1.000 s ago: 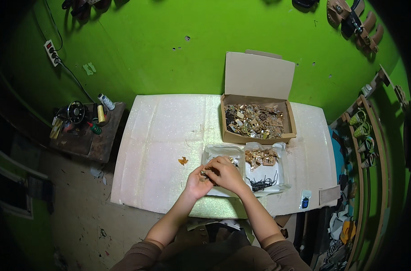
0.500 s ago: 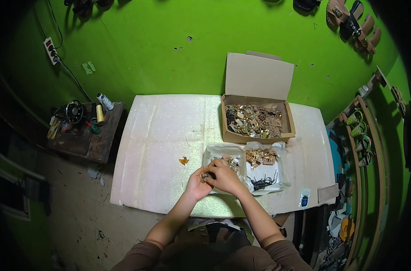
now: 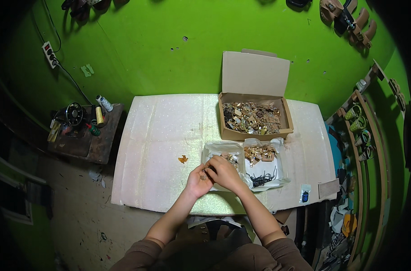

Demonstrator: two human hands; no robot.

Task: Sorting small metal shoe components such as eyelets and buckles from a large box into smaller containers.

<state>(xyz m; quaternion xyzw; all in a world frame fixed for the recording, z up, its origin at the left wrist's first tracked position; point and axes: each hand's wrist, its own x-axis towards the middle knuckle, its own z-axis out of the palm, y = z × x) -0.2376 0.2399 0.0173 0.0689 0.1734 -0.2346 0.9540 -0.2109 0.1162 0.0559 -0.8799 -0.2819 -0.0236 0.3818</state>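
Near the front edge of the tabletop (image 3: 155, 135), the left hand (image 3: 197, 180) and right hand (image 3: 223, 172) meet, fingertips pressed together around a small metal piece (image 3: 204, 176), too tiny to make out. Compared with a second ago, the hands have slid slightly toward the person, off the left white tray (image 3: 223, 151) of small fittings. Beside it sits a second tray (image 3: 269, 165) with gold and black parts; behind, at the far edge, an open cardboard box (image 3: 253, 118) of mixed hardware. An orange scrap (image 3: 183, 159) lies left.
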